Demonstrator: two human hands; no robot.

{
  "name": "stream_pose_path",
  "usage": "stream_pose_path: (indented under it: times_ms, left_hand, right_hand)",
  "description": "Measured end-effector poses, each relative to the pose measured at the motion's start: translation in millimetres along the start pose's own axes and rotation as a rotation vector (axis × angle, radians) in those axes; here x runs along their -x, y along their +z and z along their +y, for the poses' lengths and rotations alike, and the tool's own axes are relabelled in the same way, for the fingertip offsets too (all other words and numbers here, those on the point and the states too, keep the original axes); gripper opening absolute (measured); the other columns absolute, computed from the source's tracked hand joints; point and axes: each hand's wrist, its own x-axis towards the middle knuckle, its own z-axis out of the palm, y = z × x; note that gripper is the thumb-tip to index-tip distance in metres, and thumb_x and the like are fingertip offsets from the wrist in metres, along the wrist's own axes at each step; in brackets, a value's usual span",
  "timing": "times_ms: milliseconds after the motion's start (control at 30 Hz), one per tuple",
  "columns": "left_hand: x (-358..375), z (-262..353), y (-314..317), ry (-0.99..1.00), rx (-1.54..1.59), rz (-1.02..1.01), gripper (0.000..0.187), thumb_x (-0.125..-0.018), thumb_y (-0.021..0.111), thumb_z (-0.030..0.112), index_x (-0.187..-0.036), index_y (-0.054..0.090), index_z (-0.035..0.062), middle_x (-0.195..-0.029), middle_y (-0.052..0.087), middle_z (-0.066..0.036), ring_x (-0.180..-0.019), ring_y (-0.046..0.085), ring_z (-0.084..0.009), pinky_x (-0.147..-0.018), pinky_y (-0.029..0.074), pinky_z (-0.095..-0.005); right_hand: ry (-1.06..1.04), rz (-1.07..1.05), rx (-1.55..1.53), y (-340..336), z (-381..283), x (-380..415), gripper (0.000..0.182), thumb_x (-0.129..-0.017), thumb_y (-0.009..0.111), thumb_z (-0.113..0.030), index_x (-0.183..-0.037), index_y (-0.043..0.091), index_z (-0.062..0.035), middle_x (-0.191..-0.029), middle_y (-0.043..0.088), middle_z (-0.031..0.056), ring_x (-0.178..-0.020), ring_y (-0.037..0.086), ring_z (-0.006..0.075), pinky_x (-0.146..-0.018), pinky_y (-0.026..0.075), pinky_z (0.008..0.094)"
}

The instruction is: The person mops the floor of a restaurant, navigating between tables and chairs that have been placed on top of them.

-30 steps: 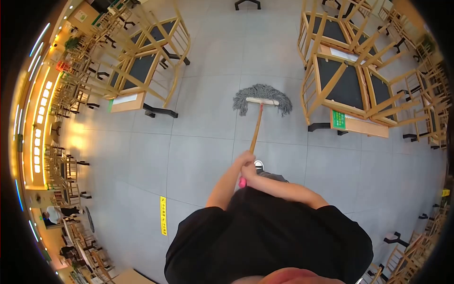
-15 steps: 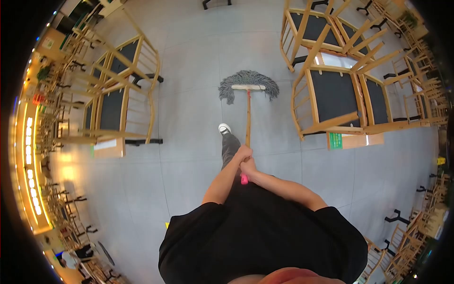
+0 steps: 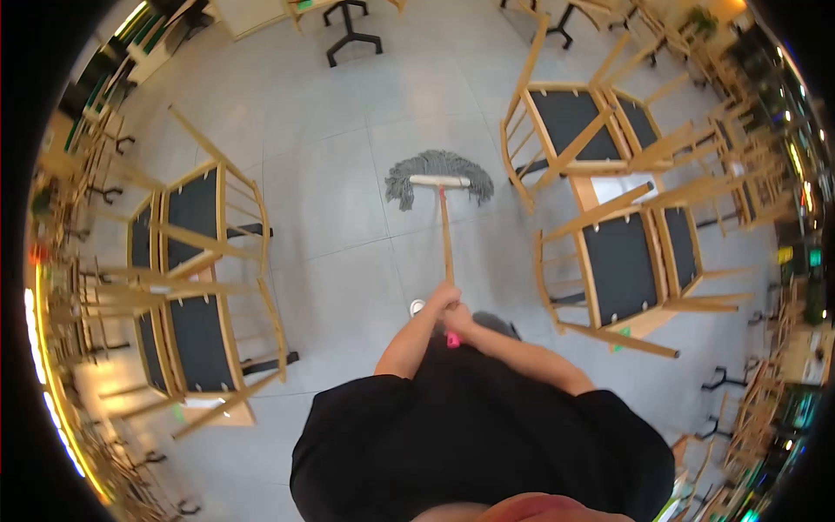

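Note:
My left hand [image 3: 444,295] is wrapped round the wooden handle of a mop [image 3: 446,235]. Just below it, my right hand [image 3: 457,319] grips the same handle, close to its pink end [image 3: 452,340]. The two hands touch or nearly touch. Ahead of them, the grey string mop head [image 3: 439,163] lies spread on the grey tiled floor [image 3: 335,204], with a white bar [image 3: 440,181] across it. The tip of a white shoe [image 3: 417,307] shows beside my left hand.
Upturned wooden chairs with dark seats rest on tables at the left [image 3: 193,217] and right [image 3: 570,122]. A black table base [image 3: 351,36] stands at the top. More chairs and tables line both edges of the view, with a lit strip [image 3: 54,391] at far left.
The chairs and tables have shifted down in the view, and the table base at the top shows more fully. Both hands keep hold of the mop, whose head appears slightly lower and further left.

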Motion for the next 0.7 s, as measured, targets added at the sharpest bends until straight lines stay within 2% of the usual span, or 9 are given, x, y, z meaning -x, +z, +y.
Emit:
stream_pose_path:
  times_ms: [67, 100, 133, 200, 267, 367, 467, 567, 700]
  left_hand:
    - [-20.6, 5.0, -19.3, -0.125, 0.015, -0.054, 0.017, -0.066, 0.056, 0.01, -0.066, 0.062, -0.0054, -0.066, 0.062, -0.015, -0.056, 0.058, -0.0218, -0.048, 0.044, -0.0373]
    - [-28.4, 6.2, -33.1, -0.135, 0.034, -0.031, 0.017, -0.066, 0.056, 0.01, -0.066, 0.062, -0.0052, -0.065, 0.062, -0.015, -0.055, 0.058, -0.0219, -0.048, 0.044, -0.0372]
    - [-31.1, 9.2, -42.6, -0.137, 0.064, -0.013, 0.017, -0.066, 0.056, 0.011, -0.066, 0.062, -0.0051, -0.065, 0.061, -0.015, -0.054, 0.057, -0.0219, -0.048, 0.044, -0.0371]
    - [-56.0, 8.3, -50.9, -0.131, 0.122, 0.052, 0.017, -0.066, 0.056, 0.011, -0.067, 0.062, -0.0052, -0.064, 0.061, -0.014, -0.054, 0.057, -0.0219, -0.048, 0.044, -0.0368]
    - [-105.1, -22.6, -49.1, -0.12, 0.15, 0.151, 0.018, -0.067, 0.057, 0.012, -0.069, 0.061, -0.0057, -0.062, 0.06, -0.014, -0.053, 0.057, -0.0219, -0.048, 0.044, -0.0363]
    - [-138.5, -19.8, -91.5, -0.056, 0.06, 0.234, 0.02, -0.068, 0.059, 0.014, -0.071, 0.06, -0.0057, -0.06, 0.059, -0.012, -0.053, 0.057, -0.0218, -0.049, 0.045, -0.0362]
    - [-154.5, 23.2, -174.8, -0.058, -0.077, 0.117, 0.024, -0.068, 0.064, 0.017, -0.072, 0.057, -0.0058, -0.06, 0.059, -0.012, -0.054, 0.057, -0.0212, -0.051, 0.046, -0.0362]
    - [-218.7, 25.6, -249.9, -0.004, -0.083, 0.016, 0.026, -0.069, 0.065, 0.02, -0.073, 0.057, -0.0033, -0.061, 0.058, -0.009, -0.053, 0.055, -0.0191, -0.049, 0.046, -0.0348]
    - [-239.8, 119.4, -376.4, -0.128, -0.038, -0.18, 0.02, -0.075, 0.063, 0.019, -0.076, 0.056, 0.0006, -0.061, 0.054, -0.004, -0.051, 0.051, -0.0148, -0.047, 0.044, -0.0306]
  right_hand:
    - [0.064, 0.034, 0.076, 6.9, -30.1, -8.2, 0.017, -0.073, 0.05, -0.007, -0.085, 0.054, 0.0045, -0.065, 0.055, 0.0125, -0.042, 0.054, 0.0233, -0.036, 0.044, 0.0366]
    - [0.072, 0.027, 0.059, 12.0, -30.7, -27.1, 0.02, -0.076, 0.054, -0.014, -0.083, 0.054, 0.0045, -0.062, 0.054, 0.0101, -0.041, 0.053, 0.0215, -0.035, 0.042, 0.0349]
    - [0.08, 0.029, 0.053, 18.0, -34.2, -38.4, 0.026, -0.079, 0.059, -0.021, -0.08, 0.053, 0.0045, -0.059, 0.052, 0.0077, -0.04, 0.051, 0.0198, -0.033, 0.04, 0.0333]
    - [0.065, 0.048, 0.014, 26.6, -52.5, -57.6, 0.028, -0.079, 0.059, -0.022, -0.083, 0.052, 0.0052, -0.061, 0.053, 0.0086, -0.041, 0.052, 0.0198, -0.032, 0.04, 0.0335]
    - [0.058, 0.063, 0.015, 34.7, -63.1, -81.9, 0.029, -0.08, 0.058, -0.022, -0.085, 0.052, 0.0056, -0.065, 0.054, 0.0099, -0.041, 0.052, 0.0203, -0.032, 0.04, 0.034]
    - [0.058, 0.081, 0.015, 59.7, -69.9, -147.3, 0.028, -0.08, 0.058, -0.02, -0.089, 0.052, 0.0057, -0.071, 0.055, 0.0121, -0.042, 0.053, 0.0217, -0.032, 0.042, 0.0349]
    - [0.046, 0.081, -0.046, 87.7, -134.5, -185.8, 0.027, -0.079, 0.059, -0.018, -0.091, 0.052, 0.0058, -0.075, 0.057, 0.0131, -0.046, 0.055, 0.0226, -0.035, 0.044, 0.0355]
    - [-0.045, 0.048, -0.133, 110.9, -214.8, -244.4, 0.029, -0.079, 0.058, -0.017, -0.094, 0.052, 0.0059, -0.078, 0.057, 0.013, -0.055, 0.058, 0.0229, -0.039, 0.047, 0.0362]
    - [-0.004, -0.004, -0.3, 141.4, -334.5, -292.6, 0.03, -0.079, 0.057, -0.015, -0.099, 0.049, 0.0052, -0.084, 0.055, 0.0117, -0.065, 0.058, 0.0224, -0.046, 0.05, 0.0367]
